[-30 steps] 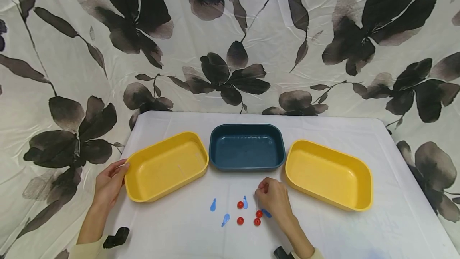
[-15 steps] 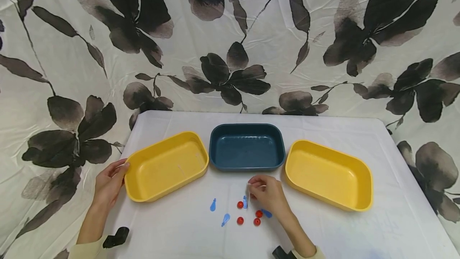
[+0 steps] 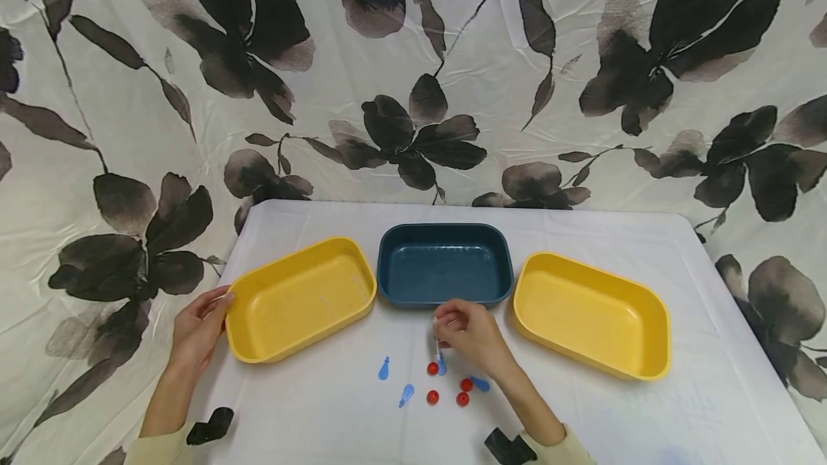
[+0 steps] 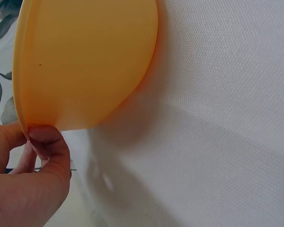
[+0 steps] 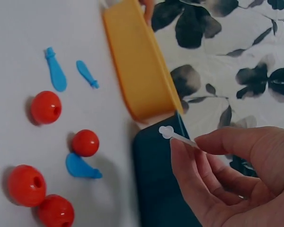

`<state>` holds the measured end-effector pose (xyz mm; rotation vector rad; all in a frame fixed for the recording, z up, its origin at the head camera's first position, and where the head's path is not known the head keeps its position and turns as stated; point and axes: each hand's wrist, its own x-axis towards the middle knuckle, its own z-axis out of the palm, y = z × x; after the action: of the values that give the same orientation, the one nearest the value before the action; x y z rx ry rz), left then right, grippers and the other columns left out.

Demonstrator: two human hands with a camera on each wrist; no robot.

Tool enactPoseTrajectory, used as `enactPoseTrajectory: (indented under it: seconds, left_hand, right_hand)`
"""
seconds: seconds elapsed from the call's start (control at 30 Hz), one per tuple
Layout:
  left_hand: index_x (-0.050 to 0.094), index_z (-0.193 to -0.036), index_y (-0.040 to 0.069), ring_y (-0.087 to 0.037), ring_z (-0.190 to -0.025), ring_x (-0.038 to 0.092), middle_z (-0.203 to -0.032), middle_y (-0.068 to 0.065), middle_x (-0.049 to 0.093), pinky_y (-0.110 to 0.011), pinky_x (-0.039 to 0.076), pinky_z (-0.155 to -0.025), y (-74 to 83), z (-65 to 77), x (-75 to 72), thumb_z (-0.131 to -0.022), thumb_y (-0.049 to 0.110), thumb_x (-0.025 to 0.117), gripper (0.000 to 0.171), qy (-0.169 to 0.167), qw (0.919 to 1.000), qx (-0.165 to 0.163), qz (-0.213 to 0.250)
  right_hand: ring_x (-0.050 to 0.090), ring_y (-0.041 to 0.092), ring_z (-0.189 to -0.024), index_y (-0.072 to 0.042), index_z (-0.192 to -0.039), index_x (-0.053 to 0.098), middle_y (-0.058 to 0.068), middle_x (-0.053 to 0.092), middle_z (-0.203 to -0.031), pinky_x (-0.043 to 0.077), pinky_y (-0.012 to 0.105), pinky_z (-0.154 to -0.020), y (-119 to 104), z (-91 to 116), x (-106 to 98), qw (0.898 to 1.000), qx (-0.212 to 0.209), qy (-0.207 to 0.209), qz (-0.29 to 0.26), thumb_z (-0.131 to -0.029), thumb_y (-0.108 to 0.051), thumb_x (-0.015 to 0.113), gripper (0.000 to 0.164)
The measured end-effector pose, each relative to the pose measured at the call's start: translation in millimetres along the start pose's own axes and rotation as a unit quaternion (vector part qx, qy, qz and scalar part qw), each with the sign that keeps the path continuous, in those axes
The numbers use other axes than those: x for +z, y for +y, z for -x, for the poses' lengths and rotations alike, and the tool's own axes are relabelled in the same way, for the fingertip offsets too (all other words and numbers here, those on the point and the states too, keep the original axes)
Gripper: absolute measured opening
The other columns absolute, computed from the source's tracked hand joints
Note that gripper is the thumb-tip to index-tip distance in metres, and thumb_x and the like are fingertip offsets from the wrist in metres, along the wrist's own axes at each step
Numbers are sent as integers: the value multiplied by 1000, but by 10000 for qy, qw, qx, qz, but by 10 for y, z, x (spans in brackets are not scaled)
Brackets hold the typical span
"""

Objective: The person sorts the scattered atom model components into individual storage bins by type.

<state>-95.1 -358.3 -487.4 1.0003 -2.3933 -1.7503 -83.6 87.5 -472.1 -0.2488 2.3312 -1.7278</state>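
Note:
My left hand (image 3: 196, 329) grips the outer end of the left yellow tray (image 3: 255, 346) between thumb and fingers; its rim sits in the pinch in the left wrist view. My right hand (image 3: 474, 339) pinches a thin white cotton swab (image 5: 177, 135), its knobbed tip sticking out past the thumb and fingertips. It is held up in front of the dark blue tray (image 3: 446, 264). Below the right hand lie several red beads (image 3: 432, 397) with holes and several small, flat blue balloons (image 3: 405, 395). One balloon (image 5: 82, 166) touches a bead in the right wrist view.
A second yellow tray (image 3: 591, 314) stands angled on the right of the white-covered table (image 3: 711, 350). Faint thin white sticks (image 3: 357, 282) lie inside the left yellow tray. A floral cloth (image 3: 517, 77) hangs behind the table.
My right hand has moved left and slightly away from me, from beside the right yellow tray to the front of the blue tray, carrying the swab. The left hand stays on its tray.

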Motion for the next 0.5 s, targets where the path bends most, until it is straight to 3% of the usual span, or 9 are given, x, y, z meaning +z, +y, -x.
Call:
enactPoseTrajectory:
  seconds: [0.23,0.5]
  left_hand:
    - [49,-150,5,-1,-80,59,-104,9,56,-12,53,-71,-8,-4,-1,-103,36,62,58,-32,10000,-11,-20]
    - [47,-151,5,0,-81,59,-111,5,56,-11,53,-71,-11,-6,8,-104,37,61,59,-16,10000,-2,-76]
  right_hand:
    - [68,19,-76,2,-107,71,7,69,-89,56,19,-70,-71,-114,-5,9999,-93,-27,70,-93,0,72,14]
    - [72,27,-78,6,-111,68,13,69,-93,61,28,-73,-157,-220,-1,9986,-99,-116,-508,-94,-1,73,20]
